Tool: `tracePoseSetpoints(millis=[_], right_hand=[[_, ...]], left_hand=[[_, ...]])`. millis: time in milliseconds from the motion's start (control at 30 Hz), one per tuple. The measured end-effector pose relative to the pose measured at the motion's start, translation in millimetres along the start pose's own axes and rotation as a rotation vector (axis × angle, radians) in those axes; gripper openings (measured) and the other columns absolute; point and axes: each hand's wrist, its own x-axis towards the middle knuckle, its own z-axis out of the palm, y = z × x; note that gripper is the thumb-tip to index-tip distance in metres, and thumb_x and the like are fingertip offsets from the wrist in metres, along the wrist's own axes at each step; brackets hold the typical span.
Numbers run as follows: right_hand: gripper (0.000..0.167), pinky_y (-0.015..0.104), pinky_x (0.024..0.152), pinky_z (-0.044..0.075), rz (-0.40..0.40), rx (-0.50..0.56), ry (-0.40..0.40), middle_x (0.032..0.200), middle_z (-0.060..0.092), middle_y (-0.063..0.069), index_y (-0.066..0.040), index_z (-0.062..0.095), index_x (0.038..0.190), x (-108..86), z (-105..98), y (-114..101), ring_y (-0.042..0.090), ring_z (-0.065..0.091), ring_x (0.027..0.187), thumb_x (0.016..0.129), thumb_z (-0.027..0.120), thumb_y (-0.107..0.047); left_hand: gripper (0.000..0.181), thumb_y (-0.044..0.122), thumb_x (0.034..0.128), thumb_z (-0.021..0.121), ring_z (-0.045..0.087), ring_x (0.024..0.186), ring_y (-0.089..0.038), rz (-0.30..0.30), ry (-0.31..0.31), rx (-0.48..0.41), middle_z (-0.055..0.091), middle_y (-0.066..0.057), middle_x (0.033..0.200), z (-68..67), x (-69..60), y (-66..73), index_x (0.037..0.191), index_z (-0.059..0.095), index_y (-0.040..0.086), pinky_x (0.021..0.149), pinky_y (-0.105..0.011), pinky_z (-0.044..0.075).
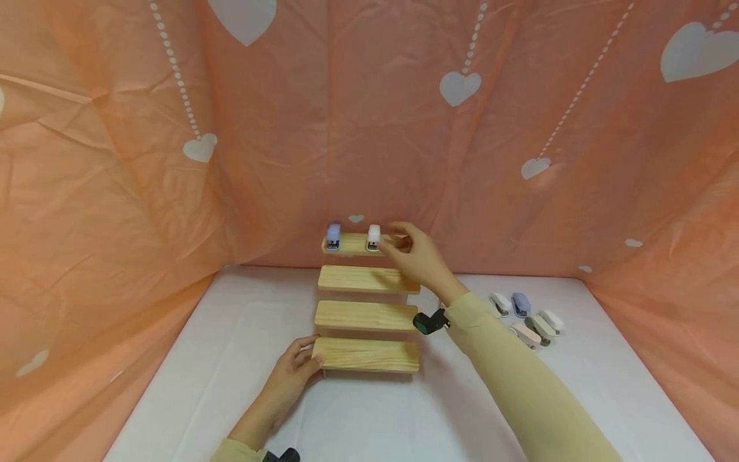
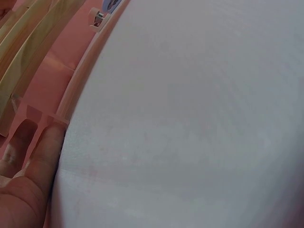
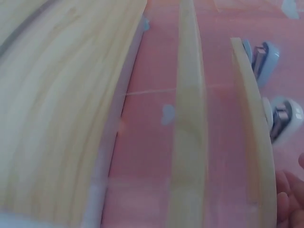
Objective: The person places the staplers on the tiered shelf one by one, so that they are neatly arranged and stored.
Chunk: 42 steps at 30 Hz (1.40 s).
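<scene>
A four-step wooden display stand point(image 1: 366, 316) stands on the table, its boards carried by clear supports. On its top board are a purple mini stapler point(image 1: 333, 237) at the left end and a white mini stapler point(image 1: 374, 238) near the middle. My right hand point(image 1: 418, 256) is just right of the white stapler, fingers bent and apart, with nothing visible between them. In the right wrist view, fingertips point(image 3: 285, 197) show beside the top board, a little away from the white stapler point(image 3: 285, 118). My left hand point(image 1: 291, 372) grips the left end of the lowest board.
Several more mini staplers lie on the table to the right, among them a purple one point(image 1: 521, 305) and a pink one point(image 1: 526, 335). A pink curtain point(image 1: 358, 128) with white hearts hangs close behind the stand. White cloth point(image 1: 231, 321) covers the table.
</scene>
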Motion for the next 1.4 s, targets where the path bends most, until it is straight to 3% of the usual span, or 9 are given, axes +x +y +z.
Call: tracePoseSetpoints(millis=[133,333,667,833,1100,1400], right_hand=[[0.054,0.039,0.081,0.053,-0.026,0.011,0.053,0.108,0.063,0.004,-0.016,0.055,0.133,-12.0,-12.3,9.7,0.020,0.059,0.096,0.088,0.069,-0.043],[0.053,0.044,0.088,0.047,-0.029,0.023,0.153,0.117,0.058,0.012,-0.008,0.055,0.131,-31.3,-25.5,31.8,0.029,0.052,0.104,0.090,0.069,-0.038],[0.076,0.049,0.096,0.046,0.201,-0.009,0.107,0.142,0.047,0.012,-0.010,0.042,0.145,-62.0,-27.8,75.6,0.031,0.049,0.119,0.088,0.064,-0.055],[0.082,0.050,0.092,0.049,0.297,-0.051,0.097,0.146,0.043,0.010,-0.009,0.037,0.147,-74.0,-20.8,97.5,0.032,0.046,0.123,0.087,0.063,-0.058],[0.078,0.051,0.099,0.044,0.334,-0.071,0.099,0.141,0.043,0.022,-0.004,0.039,0.145,-85.8,-5.1,126.9,0.035,0.047,0.123,0.088,0.066,-0.050],[0.069,0.055,0.106,0.037,0.307,-0.131,0.135,0.142,0.040,0.026,0.001,0.040,0.143,-91.3,1.6,129.8,0.041,0.038,0.129,0.091,0.067,-0.035]], left_hand=[[0.044,0.007,0.0958,0.059,0.056,0.115,-0.031,-0.005,-0.004,-0.004,0.053,-0.021,0.130,-0.3,-0.1,-0.1,0.137,0.045,0.008,0.094,-0.042,0.052],[0.045,0.008,0.0956,0.060,0.056,0.115,-0.031,-0.009,0.001,0.009,0.053,-0.021,0.131,0.0,-1.2,1.5,0.138,0.045,0.009,0.093,-0.042,0.052],[0.046,0.012,0.0944,0.062,0.054,0.117,-0.032,-0.021,-0.006,0.021,0.052,-0.021,0.132,-1.9,1.0,-0.3,0.137,0.045,0.011,0.093,-0.039,0.053],[0.047,0.014,0.0947,0.063,0.054,0.118,-0.032,-0.013,-0.016,0.032,0.051,-0.022,0.133,-1.5,0.8,-0.3,0.137,0.044,0.010,0.093,-0.040,0.052],[0.047,0.012,0.0945,0.063,0.055,0.117,-0.031,-0.015,-0.016,0.022,0.051,-0.022,0.133,-2.3,0.1,0.8,0.138,0.044,0.010,0.094,-0.039,0.052],[0.048,0.014,0.0955,0.062,0.054,0.118,-0.032,-0.009,-0.022,0.029,0.050,-0.023,0.134,-1.7,-1.1,1.4,0.139,0.042,0.008,0.095,-0.041,0.051]])
